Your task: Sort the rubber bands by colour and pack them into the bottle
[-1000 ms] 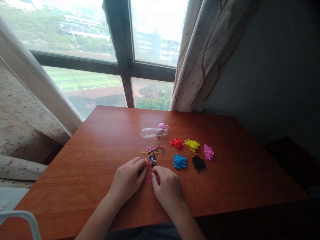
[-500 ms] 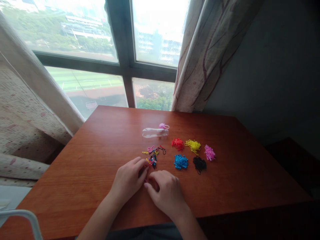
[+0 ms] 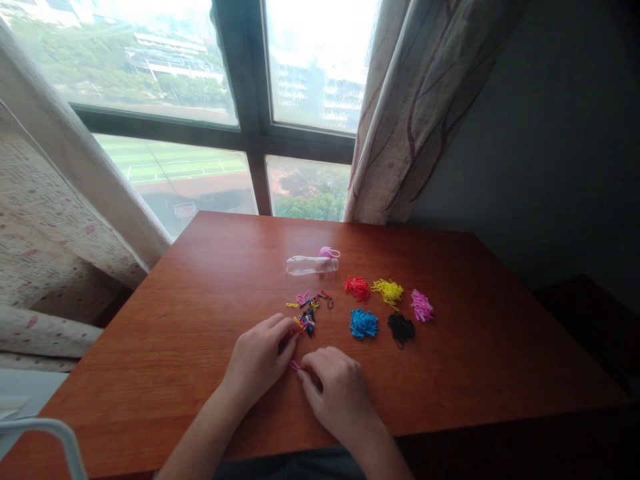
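pink loop [image 3: 295, 365] noted above the wooden table [image 3: 165, 347], pinched narrowly between thumb and fingertips of the right hand [image 3: 336, 381], its free end toward the left thumb. left hand [image 3: 259, 351] is curled at the near edge of the mixed pile [image 3: 308, 322]; whether it grips a piece cannot be told. to the right, sorted piles: red pile [image 3: 357, 289], yellow pile [image 3: 389, 292], blue pile [image 3: 364, 324], black pile [image 3: 401, 328]. clear bottle [image 3: 306, 266] lies sideways beyond.
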Motion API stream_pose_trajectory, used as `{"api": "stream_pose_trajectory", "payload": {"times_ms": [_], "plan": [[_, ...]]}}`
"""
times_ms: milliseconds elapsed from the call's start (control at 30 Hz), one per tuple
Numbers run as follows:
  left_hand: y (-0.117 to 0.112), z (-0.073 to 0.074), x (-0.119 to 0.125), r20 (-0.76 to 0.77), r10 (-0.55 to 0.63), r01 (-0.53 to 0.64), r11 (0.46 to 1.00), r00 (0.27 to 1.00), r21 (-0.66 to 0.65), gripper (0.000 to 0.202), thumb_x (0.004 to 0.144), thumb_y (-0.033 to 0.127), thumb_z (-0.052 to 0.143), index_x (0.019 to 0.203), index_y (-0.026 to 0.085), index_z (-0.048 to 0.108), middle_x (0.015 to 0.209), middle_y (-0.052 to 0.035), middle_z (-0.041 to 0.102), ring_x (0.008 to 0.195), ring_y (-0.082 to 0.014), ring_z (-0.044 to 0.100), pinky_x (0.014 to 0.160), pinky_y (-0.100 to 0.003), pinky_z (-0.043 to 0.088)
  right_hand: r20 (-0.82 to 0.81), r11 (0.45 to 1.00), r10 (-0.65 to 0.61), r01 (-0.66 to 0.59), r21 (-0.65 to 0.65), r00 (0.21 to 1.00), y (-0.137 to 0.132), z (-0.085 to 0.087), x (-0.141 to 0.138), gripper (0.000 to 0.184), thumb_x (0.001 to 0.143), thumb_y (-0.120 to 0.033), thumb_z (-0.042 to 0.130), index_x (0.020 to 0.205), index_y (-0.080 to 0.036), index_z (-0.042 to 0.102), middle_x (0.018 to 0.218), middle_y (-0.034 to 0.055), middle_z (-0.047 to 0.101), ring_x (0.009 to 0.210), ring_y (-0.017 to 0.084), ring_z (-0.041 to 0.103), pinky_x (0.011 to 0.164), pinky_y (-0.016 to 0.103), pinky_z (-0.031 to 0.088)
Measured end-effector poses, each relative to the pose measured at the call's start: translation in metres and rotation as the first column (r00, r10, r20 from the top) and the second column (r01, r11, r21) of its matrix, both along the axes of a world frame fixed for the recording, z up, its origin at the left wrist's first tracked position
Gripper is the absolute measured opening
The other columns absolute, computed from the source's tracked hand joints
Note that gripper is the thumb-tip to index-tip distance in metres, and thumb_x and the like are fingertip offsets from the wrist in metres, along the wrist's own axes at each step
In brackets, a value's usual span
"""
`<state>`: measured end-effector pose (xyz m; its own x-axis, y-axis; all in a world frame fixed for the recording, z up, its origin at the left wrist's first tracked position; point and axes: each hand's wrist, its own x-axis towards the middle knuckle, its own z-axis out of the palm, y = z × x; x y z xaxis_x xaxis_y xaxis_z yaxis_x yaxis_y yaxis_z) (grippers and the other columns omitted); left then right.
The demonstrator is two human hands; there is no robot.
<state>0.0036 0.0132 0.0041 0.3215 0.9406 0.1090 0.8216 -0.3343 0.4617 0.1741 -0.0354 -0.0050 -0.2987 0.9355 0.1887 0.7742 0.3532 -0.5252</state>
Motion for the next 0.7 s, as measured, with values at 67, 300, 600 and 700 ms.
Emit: {"api": "stream_pose_trajectory", "payload": {"times_ms": [67, 300, 600, 700], "plan": [[0.000, 0.000, 0.000, 0.001, -0.003, 0.003, 1.000, 1.000, 0.000, 0.015, 0.093, 0.026, 0.048, 0.086, 0.024, 0.061, 0.084, -0.0005, 0.063, 0.077, -0.0155, 0.062, 0.066, -0.024, 0.041, -0.008, 1.000, -0.005, 0.005, 0.010, 1.000, -0.001, -0.001, 0.000, 0.014, 0.089, -0.017, 0.057, 0.076, -0.023, 0.056, 0.076, -0.0017, 0.065, 0.073, 0.015, 0.056, 0.065, 0.026, 0.031], [0.000, 0.001, 0.000, -0.029, 0.004, -0.004, 1.000, 1.000, -0.007, 0.015, 0.093, 0.026, 0.048, 0.086, 0.023, 0.060, 0.084, -0.0007, 0.062, 0.075, -0.0156, 0.061, 0.065, -0.024, 0.040, -0.137, 0.999, -0.033, 0.034, 0.000, 0.990, -0.001, -0.004, 0.002, 0.015, 0.088, -0.017, 0.055, 0.074, -0.022, 0.056, 0.070, -0.0021, 0.061, 0.068, 0.014, 0.055, 0.064, 0.025, 0.033], [0.001, 0.001, 0.000, -0.004, -0.007, 0.007, 1.000, 1.000, 0.001, 0.014, 0.092, 0.026, 0.049, 0.089, 0.024, 0.063, 0.084, -0.0004, 0.065, 0.076, -0.0158, 0.062, 0.065, -0.024, 0.041, -0.394, 0.968, -0.239, 0.250, -0.024, 0.888, 0.004, 0.000, 0.038, 0.018, 0.091, -0.028, 0.052, 0.080, -0.021, 0.064, 0.065, -0.0014, 0.061, 0.056, 0.012, 0.054, 0.054, 0.021, 0.039], [0.000, 0.000, -0.001, -0.016, -0.004, 0.004, 1.000, 1.000, -0.004, 0.014, 0.092, 0.026, 0.049, 0.089, 0.025, 0.063, 0.086, -0.0004, 0.065, 0.077, -0.0162, 0.063, 0.065, -0.025, 0.041, -0.359, 0.889, -0.415, 0.457, 0.036, 0.836, 0.011, 0.005, 0.080, 0.024, 0.090, -0.039, 0.055, 0.080, -0.020, 0.066, 0.058, -0.0028, 0.056, 0.049, 0.012, 0.050, 0.050, 0.021, 0.038]]}}
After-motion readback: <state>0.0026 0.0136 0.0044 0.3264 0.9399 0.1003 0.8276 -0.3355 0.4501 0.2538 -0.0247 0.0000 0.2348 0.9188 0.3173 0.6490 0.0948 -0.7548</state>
